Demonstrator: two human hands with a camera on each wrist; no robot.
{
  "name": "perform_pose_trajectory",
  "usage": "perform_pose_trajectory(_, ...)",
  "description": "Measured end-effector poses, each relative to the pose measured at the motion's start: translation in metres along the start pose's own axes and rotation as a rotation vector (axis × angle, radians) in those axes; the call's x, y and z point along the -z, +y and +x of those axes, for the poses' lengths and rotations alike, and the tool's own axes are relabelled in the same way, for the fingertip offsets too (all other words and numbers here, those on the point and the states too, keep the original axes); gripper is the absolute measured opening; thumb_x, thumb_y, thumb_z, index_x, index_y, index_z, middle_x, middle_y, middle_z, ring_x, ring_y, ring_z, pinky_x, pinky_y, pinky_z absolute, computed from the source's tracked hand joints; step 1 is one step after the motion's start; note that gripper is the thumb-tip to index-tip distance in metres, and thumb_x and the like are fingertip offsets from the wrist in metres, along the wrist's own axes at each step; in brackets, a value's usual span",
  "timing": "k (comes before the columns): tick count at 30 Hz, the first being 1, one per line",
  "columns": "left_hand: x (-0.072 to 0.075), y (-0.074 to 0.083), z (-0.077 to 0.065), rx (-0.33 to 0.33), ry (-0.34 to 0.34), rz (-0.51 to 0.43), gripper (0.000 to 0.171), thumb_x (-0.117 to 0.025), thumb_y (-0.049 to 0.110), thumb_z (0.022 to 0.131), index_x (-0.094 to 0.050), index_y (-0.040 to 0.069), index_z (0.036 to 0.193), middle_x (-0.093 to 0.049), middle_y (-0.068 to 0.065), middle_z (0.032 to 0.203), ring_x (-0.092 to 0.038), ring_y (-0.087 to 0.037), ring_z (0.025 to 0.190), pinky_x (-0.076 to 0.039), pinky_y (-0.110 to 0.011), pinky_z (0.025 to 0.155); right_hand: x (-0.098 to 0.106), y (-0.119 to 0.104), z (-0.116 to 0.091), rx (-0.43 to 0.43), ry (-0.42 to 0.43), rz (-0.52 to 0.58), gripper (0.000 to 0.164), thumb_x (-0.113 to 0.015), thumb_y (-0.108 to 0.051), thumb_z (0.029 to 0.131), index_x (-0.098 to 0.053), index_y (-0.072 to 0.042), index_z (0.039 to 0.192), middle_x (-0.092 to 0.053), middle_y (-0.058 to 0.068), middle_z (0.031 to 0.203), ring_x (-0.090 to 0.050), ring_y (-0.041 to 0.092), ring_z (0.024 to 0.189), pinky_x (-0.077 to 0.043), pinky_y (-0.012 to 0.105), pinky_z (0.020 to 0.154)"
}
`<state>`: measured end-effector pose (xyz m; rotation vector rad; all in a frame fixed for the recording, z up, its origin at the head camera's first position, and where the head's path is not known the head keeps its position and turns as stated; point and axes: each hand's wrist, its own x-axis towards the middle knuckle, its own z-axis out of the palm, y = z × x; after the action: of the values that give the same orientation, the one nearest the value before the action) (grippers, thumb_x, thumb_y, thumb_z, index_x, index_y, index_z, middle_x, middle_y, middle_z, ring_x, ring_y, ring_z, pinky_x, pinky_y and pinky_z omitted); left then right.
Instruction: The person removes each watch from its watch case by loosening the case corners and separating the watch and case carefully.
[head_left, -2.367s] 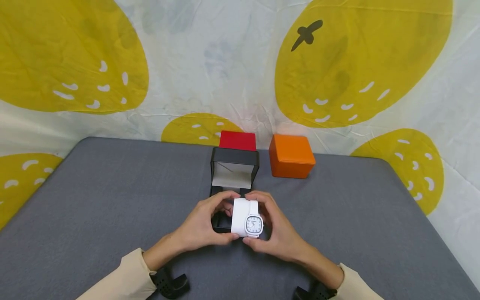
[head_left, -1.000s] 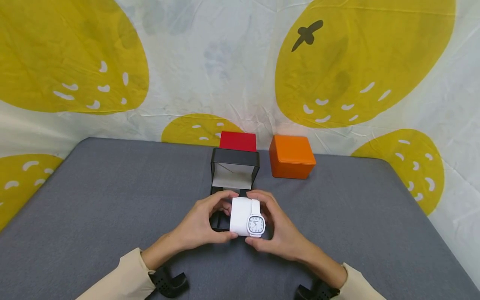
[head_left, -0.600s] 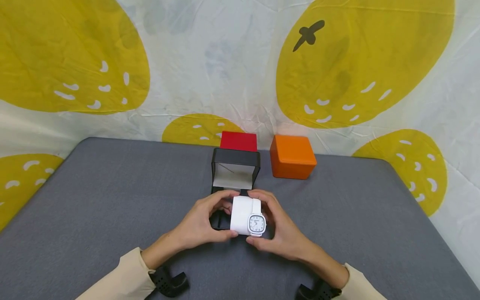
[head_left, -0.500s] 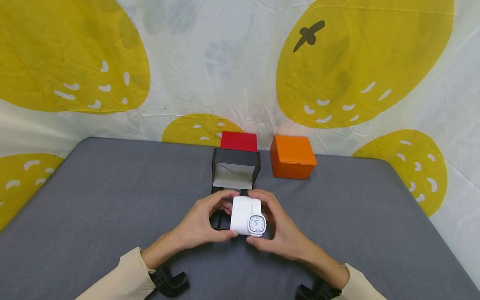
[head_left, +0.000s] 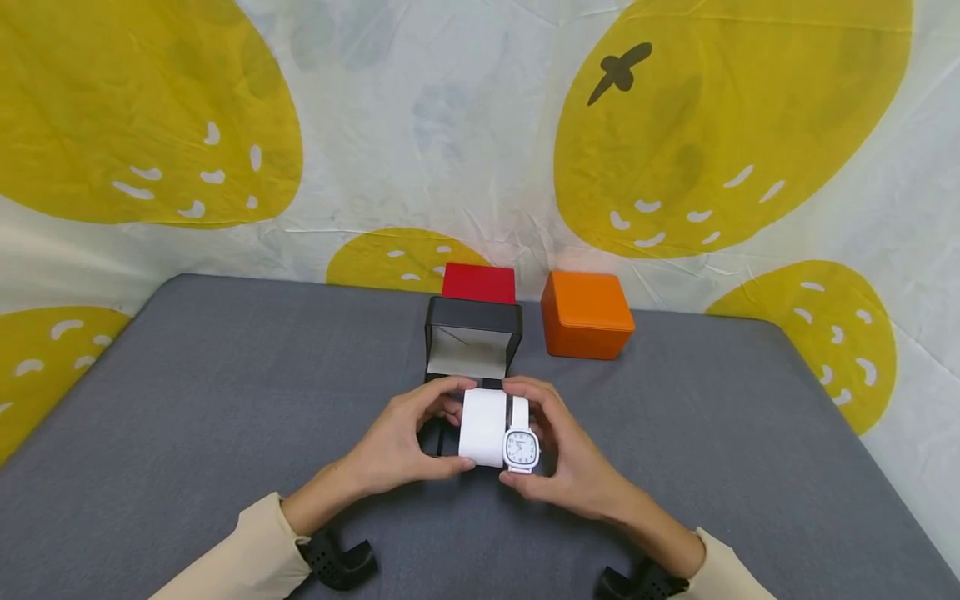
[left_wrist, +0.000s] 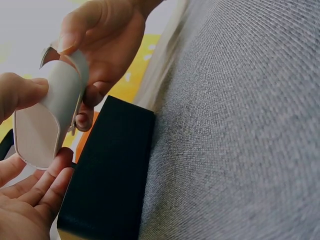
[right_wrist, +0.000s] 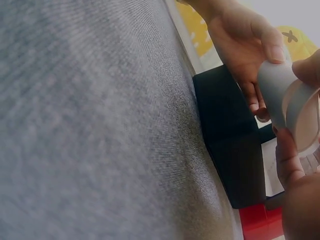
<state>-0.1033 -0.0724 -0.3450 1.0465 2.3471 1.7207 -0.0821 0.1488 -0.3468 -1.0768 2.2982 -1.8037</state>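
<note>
A: How was the white watch (head_left: 521,447) held?

B: Its strap was pinched by the right hand (head_left: 573,454), the thumb being placed at the near edge and the fingers at the far edge. The dial was turned upward, toward the head camera.

A: And the left hand (head_left: 397,437)?

B: The white cushion (head_left: 482,427) was gripped by it, likewise between thumb and fingers.

A: Where was the watch located?

B: It was positioned at the cushion's right end, over the base of the black box (head_left: 474,313). A narrow gap was seen between strap and cushion; whether the cushion's tip was encircled by the strap could not be told.

A: What was arranged around them?

B: The black box's lid was raised, its pale lining exposed. A red box (head_left: 478,283) was placed behind it, and an orange box (head_left: 587,312) was set to the right, on the grey table (head_left: 225,375).
</note>
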Motion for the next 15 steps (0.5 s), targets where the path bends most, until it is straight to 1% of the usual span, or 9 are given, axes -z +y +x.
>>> perform_pose_trajectory(6,-0.0002,0.0024,0.0007,-0.01,-0.003,-0.018,0.069,-0.078,0.002,0.063,-0.043,-0.004,0.123,-0.055,-0.01,0.105,-0.054,-0.019,0.089,-0.044,-0.04,0.081,0.0022,-0.0001,-0.001,0.037,0.01,0.003,0.079,-0.072,0.011,0.064,-0.028,0.004,0.13,-0.026,0.016,0.133,-0.041,0.03,0.105,-0.042,0.024,0.083)
perform_pose_trajectory(7,-0.0001,0.003,0.0008,-0.012,-0.005,-0.023,0.069,-0.078,0.002,0.063,-0.043,-0.005,0.123,-0.055,-0.01,0.105,-0.054,-0.019,0.089,-0.044,-0.04,0.081,0.0025,0.0002,-0.0013,0.047,0.012,0.004,0.079,-0.072,0.011,0.064,-0.029,0.005,0.13,-0.025,0.018,0.133,-0.041,0.031,0.104,-0.043,0.025,0.082)
perform_pose_trajectory(13,0.0005,0.0046,0.001,-0.017,0.003,-0.045,0.068,-0.078,0.0,0.063,-0.044,-0.003,0.121,-0.056,-0.01,0.103,-0.055,-0.02,0.088,-0.044,-0.04,0.08,0.0023,0.0018,-0.0017,0.045,0.01,0.01,0.075,-0.071,0.012,0.065,-0.03,0.009,0.128,-0.026,0.027,0.13,-0.042,0.037,0.099,-0.044,0.03,0.081)
perform_pose_trajectory(15,0.0008,0.0047,0.0013,-0.02,0.004,-0.047,0.068,-0.077,0.0,0.063,-0.044,-0.003,0.121,-0.056,-0.01,0.104,-0.055,-0.02,0.088,-0.044,-0.04,0.08,0.0023,0.002,-0.0019,0.039,0.012,0.017,0.075,-0.07,0.012,0.065,-0.03,0.009,0.128,-0.026,0.027,0.13,-0.043,0.037,0.098,-0.044,0.03,0.082)
